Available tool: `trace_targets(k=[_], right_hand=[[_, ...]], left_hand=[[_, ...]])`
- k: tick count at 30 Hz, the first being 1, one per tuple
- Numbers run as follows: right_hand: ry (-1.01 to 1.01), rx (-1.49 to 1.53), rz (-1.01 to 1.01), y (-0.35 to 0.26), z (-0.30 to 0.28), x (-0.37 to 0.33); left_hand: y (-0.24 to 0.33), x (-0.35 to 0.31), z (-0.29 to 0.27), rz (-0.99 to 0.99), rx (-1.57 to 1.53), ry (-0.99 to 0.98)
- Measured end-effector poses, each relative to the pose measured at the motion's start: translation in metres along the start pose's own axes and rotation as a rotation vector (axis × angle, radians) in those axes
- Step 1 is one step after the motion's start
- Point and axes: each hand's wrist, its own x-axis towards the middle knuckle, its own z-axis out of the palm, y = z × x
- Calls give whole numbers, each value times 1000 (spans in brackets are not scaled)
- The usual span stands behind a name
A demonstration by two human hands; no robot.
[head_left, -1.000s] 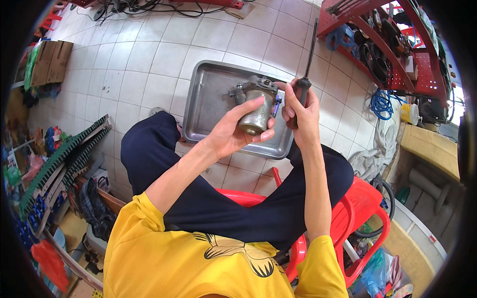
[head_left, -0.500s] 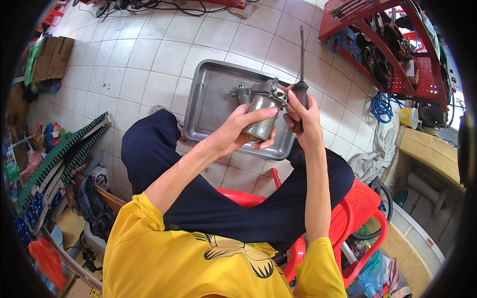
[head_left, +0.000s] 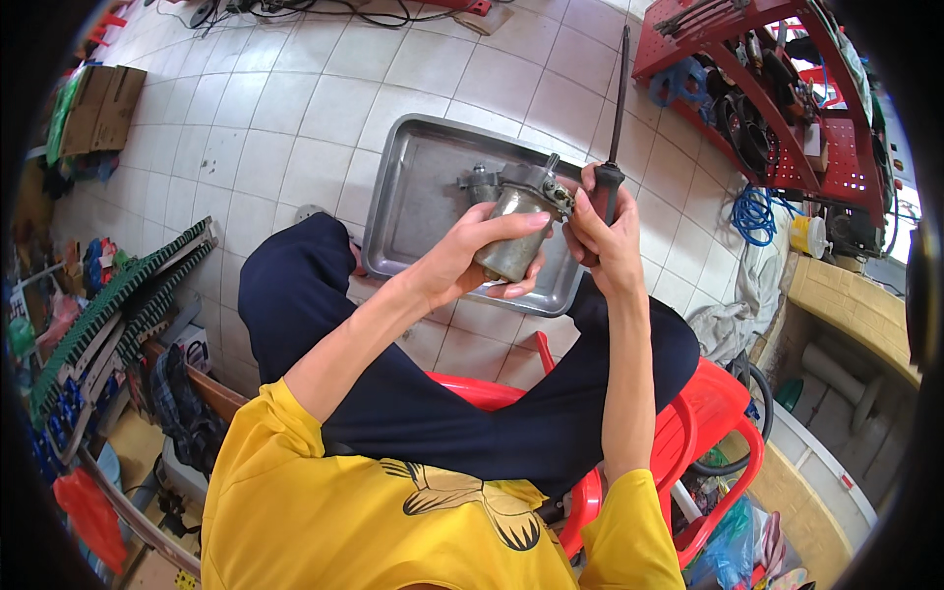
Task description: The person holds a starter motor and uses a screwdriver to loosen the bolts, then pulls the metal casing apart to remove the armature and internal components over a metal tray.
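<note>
My left hand (head_left: 479, 246) is closed round the silvery can of a cylindrical metal motor (head_left: 513, 231). Its flanged end, with a stud and a side bracket, points away from me. In my right hand (head_left: 608, 236) is a long screwdriver (head_left: 610, 182), gripped by its dark handle with the shaft pointing up and away. The right thumb and fingertips are at the small fittings on the motor's right side; whether they pinch a part there is too small to tell. Below the motor lies a shallow metal tray (head_left: 408, 211).
A red tool rack (head_left: 836, 147) stands at the far right, with a coiled blue hose (head_left: 754, 214) by its foot. Red plastic chairs (head_left: 703, 413) are close on my right. Cardboard (head_left: 103, 108) and green-striped strips (head_left: 128, 295) lie to the left. Cables (head_left: 364, 15) run along the far floor.
The screwdriver has tipped, its shaft swinging to the right and its tip rising farther away. My right hand has shifted slightly right. The motor stays in my left hand, nearly unmoved.
</note>
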Motion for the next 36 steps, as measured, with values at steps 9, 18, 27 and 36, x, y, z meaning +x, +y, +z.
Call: trace_targets(k=[9,18,27,36], right_hand=[[-41,32,29,2,-3,0],[8,-19,115,17,-3,9],[-14,68,164,25,-3,12],[-41,165,169,30,-4,13]], left_hand=[[2,0,3,-45,-122,-16],[2,1,1,-75,-103,105],[7,-1,-2,-52,-88,112],[8,-3,-1,-12,-4,161]])
